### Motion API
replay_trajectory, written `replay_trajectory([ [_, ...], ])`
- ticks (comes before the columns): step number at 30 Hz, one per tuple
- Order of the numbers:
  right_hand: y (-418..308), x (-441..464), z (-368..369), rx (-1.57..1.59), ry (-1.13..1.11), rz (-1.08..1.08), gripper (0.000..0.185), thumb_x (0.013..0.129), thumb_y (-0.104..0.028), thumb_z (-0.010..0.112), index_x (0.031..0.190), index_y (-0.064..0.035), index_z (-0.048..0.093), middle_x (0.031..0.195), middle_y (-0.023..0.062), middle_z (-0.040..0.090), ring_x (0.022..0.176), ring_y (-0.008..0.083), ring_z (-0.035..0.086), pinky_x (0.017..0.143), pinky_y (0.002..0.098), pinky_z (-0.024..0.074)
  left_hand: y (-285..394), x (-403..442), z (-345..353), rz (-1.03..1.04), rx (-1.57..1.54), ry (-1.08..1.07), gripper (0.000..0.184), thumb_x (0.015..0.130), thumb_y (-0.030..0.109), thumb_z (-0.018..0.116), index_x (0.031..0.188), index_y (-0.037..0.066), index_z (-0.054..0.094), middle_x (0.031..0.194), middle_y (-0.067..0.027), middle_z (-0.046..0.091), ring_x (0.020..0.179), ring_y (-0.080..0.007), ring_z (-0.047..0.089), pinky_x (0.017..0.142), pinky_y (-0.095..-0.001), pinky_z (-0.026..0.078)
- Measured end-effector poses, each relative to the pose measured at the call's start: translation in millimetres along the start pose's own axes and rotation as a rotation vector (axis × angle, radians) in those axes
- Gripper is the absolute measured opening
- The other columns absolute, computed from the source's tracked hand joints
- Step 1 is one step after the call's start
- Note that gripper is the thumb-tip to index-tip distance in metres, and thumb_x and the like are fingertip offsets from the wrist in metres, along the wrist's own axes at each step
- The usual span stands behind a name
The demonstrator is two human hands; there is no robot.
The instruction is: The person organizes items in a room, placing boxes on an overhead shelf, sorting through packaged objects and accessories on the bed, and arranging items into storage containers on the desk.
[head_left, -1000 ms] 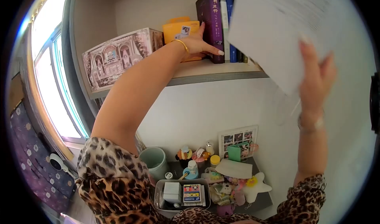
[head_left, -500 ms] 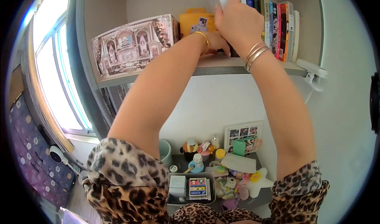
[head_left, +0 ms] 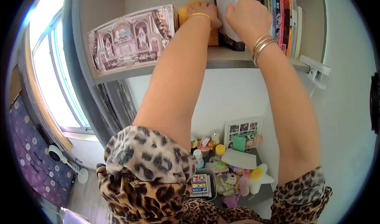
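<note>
On the shelf, a tall white-and-black book-like box (head_left: 231, 16) stands upright at the left end of a row of books (head_left: 279, 22). My right hand (head_left: 250, 18) grips its right side, thumb toward its front, other fingertips partly hidden. To the left, my left hand (head_left: 204, 15) lies over the upper part of a yellow box (head_left: 183, 14), fingers bent over it; their tips are hard to see. The yellow box's right edge is close beside the white-and-black box. A large printed box (head_left: 132, 40) with a palace-like scene stands left of my left hand.
A white clip-on device (head_left: 314, 68) is fixed at the shelf's right end. Below, a desk holds plush toys (head_left: 233, 180), a white photo frame (head_left: 243, 131), small bottles and a grey tray (head_left: 213, 190). A window (head_left: 59, 73) is at the left.
My left hand has risen from the shelf board onto the yellow box. The white-and-black box now stands lower and more fully in view, with my right hand shifted slightly right and down.
</note>
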State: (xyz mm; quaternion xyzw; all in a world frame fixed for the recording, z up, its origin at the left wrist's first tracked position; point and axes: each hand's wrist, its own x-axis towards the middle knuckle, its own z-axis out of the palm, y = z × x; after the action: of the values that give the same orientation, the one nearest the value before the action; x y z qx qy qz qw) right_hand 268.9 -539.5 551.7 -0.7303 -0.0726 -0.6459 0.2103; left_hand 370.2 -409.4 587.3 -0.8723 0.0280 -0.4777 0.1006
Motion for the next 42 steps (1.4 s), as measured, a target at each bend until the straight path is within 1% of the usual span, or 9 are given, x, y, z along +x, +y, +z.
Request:
replay_trajectory([
  [13,-13.5,10.2,7.7,-0.023,-0.038,-0.013,0.032,0.077,-0.026,0.053,0.087,0.0036,0.061,0.077,0.0198,0.064,0.074,0.0335,0.064,0.067,0.0404,0.0512,5.1,-15.8,-41.3,-0.103,0.032,-0.106,0.074,0.066,0.04,0.063,0.132,0.019,0.037,0.134,-0.0006,0.039,0.128,-0.0254,0.032,0.098,-0.0677,0.02],
  [16,-16.4,10.6,16.3,-0.031,-0.124,0.058,0.027,0.077,-0.021,0.058,0.089,0.0026,0.062,0.086,0.0181,0.065,0.08,0.0309,0.065,0.07,0.038,0.0516,5.5,-6.4,-35.1,-0.102,0.08,-0.088,0.047,0.087,0.035,0.042,0.131,0.021,0.036,0.139,-0.0023,0.035,0.129,-0.0265,0.03,0.094,-0.072,0.02],
  [18,-10.6,5.6,35.2,-0.049,-0.204,0.156,0.025,0.078,-0.019,0.056,0.091,0.0002,0.064,0.089,0.0165,0.065,0.084,0.0299,0.065,0.071,0.0379,0.0513,2.9,-3.8,-20.8,-0.111,0.073,-0.056,0.063,0.075,0.035,0.057,0.132,0.018,0.036,0.138,-0.0022,0.035,0.128,-0.025,0.032,0.097,-0.0702,0.017],
  [25,-8.0,12.1,-6.4,-0.168,-0.692,-0.083,0.053,0.092,-0.04,0.03,0.086,-0.0005,0.065,0.079,0.0131,0.066,0.078,0.0277,0.065,0.074,0.0352,0.0501,2.1,5.3,-19.1,-0.178,-0.184,-0.079,0.07,0.08,0.049,0.052,0.138,0.018,0.028,0.134,-0.0079,0.043,0.129,-0.0298,0.03,0.1,-0.0671,0.009],
  [28,3.5,22.9,-11.7,0.091,-0.755,-0.253,0.059,0.094,-0.042,0.026,0.066,0.002,0.055,0.049,0.0111,0.054,0.04,0.0222,0.054,0.059,0.0332,0.0495,-8.9,24.1,-10.2,0.095,-1.139,0.316,0.06,0.088,0.048,0.04,0.139,0.021,0.025,0.129,-0.0158,0.047,0.122,-0.0342,0.041,0.098,-0.0639,0.018],
  [31,4.2,22.9,-18.1,0.186,-0.802,-0.308,0.054,0.094,-0.036,0.032,0.063,0.0032,0.053,0.045,0.0105,0.052,0.043,0.0215,0.052,0.058,0.034,0.0469,5.5,29.0,-25.2,0.315,-1.264,0.329,0.079,0.089,0.043,0.045,0.141,0.001,0.004,0.144,-0.023,0.018,0.133,-0.0367,0.017,0.108,-0.0328,0.015],
  [36,30.5,21.3,15.1,-0.243,-0.776,-0.929,0.026,0.082,-0.015,0.047,0.067,0.004,0.056,0.061,0.0171,0.057,0.056,0.028,0.057,0.057,0.0353,0.046,19.3,25.4,-25.3,0.501,-1.1,0.468,0.068,0.093,0.035,0.041,0.14,0.0,0.007,0.137,-0.027,0.031,0.127,-0.0351,0.032,0.104,-0.0365,0.026],
  [40,32.2,9.4,31.1,-0.088,-0.694,-0.734,0.016,0.077,-0.009,0.05,0.073,0.0008,0.062,0.071,0.0205,0.06,0.067,0.0327,0.06,0.061,0.0379,0.0465,12.3,23.1,-27.4,0.373,-1.072,0.207,0.065,0.093,0.039,0.039,0.141,0.005,0.011,0.135,-0.0256,0.035,0.127,-0.0349,0.033,0.103,-0.0413,0.027],
  [42,27.8,11.2,37.2,0.038,-0.741,-0.57,0.016,0.077,-0.009,0.05,0.075,0.0003,0.064,0.072,0.0206,0.061,0.07,0.0334,0.061,0.063,0.0385,0.0468,27.9,-2.6,-69.1,-0.069,-0.388,0.072,0.068,0.09,0.051,0.035,0.142,0.015,0.011,0.137,-0.0199,0.035,0.128,-0.0344,0.033,0.1,-0.0516,0.027],
])
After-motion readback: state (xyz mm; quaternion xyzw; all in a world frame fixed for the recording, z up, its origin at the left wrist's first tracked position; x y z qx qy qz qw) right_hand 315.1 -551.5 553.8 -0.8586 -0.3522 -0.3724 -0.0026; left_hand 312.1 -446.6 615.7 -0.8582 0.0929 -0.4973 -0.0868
